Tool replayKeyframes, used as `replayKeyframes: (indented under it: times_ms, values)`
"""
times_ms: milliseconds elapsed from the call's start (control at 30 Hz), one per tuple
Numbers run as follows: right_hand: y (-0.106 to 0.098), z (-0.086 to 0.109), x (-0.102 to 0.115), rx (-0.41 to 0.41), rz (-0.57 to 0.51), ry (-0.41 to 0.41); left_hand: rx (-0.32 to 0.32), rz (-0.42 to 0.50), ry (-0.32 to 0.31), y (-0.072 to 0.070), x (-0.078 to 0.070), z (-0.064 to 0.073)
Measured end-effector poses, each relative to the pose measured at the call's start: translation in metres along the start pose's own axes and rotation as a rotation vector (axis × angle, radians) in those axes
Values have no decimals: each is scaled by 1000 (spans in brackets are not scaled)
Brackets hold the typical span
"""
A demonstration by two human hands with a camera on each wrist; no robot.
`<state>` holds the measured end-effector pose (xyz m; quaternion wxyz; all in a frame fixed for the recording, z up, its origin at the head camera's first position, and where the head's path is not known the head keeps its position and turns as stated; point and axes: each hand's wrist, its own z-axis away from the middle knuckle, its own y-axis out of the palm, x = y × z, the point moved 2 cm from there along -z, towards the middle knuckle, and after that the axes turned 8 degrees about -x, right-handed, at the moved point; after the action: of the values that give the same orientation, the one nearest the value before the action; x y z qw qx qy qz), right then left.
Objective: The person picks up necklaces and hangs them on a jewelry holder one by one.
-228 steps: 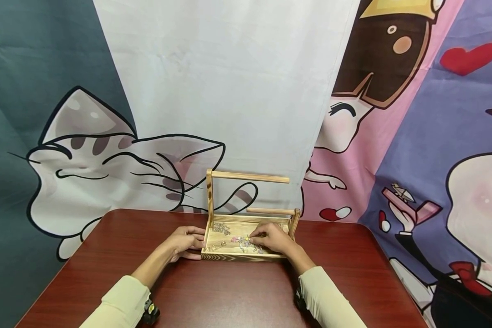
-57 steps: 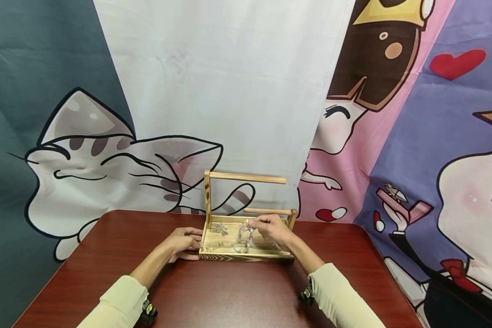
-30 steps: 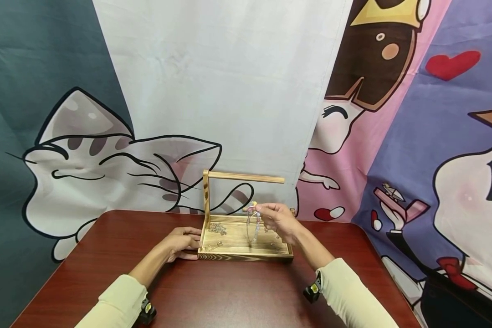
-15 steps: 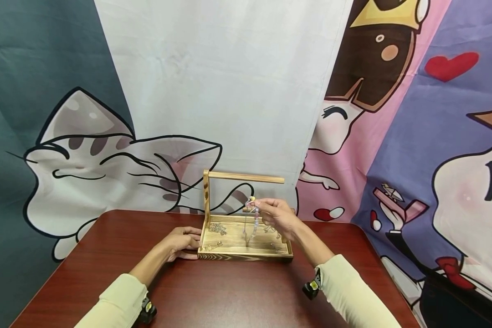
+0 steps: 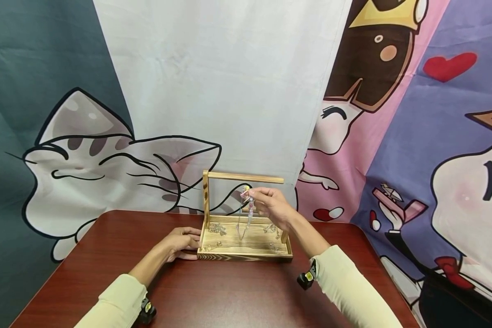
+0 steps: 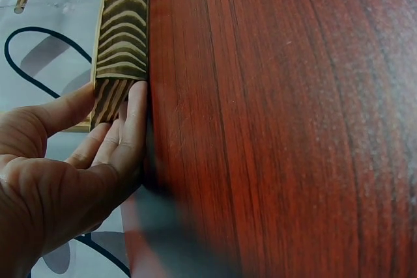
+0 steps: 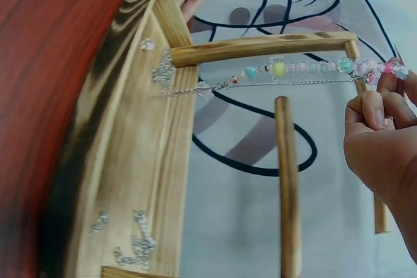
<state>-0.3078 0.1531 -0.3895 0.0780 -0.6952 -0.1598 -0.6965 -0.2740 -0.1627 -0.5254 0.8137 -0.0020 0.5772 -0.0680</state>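
A wooden jewelry stand (image 5: 246,257) with a shallow tray base and raised bars sits near the table's back. My left hand (image 5: 182,243) holds its left end; in the left wrist view the thumb and fingers lie on opposite edges of the striped wood (image 6: 122,30). Above the tray, my right hand (image 5: 272,206) pinches a beaded necklace (image 5: 251,210) by its upper end. Pastel beads (image 7: 313,68) and a thin silver chain hang from the fingertips in the right wrist view. The chain's lower end reaches toward the tray floor; whether it touches is unclear.
Silver chains (image 5: 217,229) lie at the tray's back left, more chains (image 5: 272,228) at its right. A tall upper bar (image 5: 246,176) spans above; the right hand partly covers the lower bar. A cartoon cloth backdrop (image 5: 147,173) hangs right behind the red-brown table (image 5: 221,291).
My right hand pinched the necklace off the tray floor and lifted it, lately rising further and shifting slightly left toward the upper bar. The left hand stays on the stand's left end.
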Motion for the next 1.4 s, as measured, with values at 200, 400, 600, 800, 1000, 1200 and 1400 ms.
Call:
replayKeyframes:
  times_ms: [200,400,600,800,1000,1200,1400]
  values:
    - [1,-2,18,-9,8,-22,1,-9,0,-1,0,-1]
    - [2,-3,36,-19,10,-78,9,-22,5,-1,-1,-1]
    - [3,-5,54,-27,0,-105,7,-17,2,-2,-2,1]
    - [1,-3,72,-49,3,-112,9,-19,8,-1,-3,2]
    - [-5,-1,87,-71,-15,-142,14,-22,10,-1,-4,2]
    - [-12,-2,97,-100,-85,-155,14,-21,3,0,-4,2]
    - [-21,-5,105,-128,-183,-138,7,-25,3,0,-5,3]
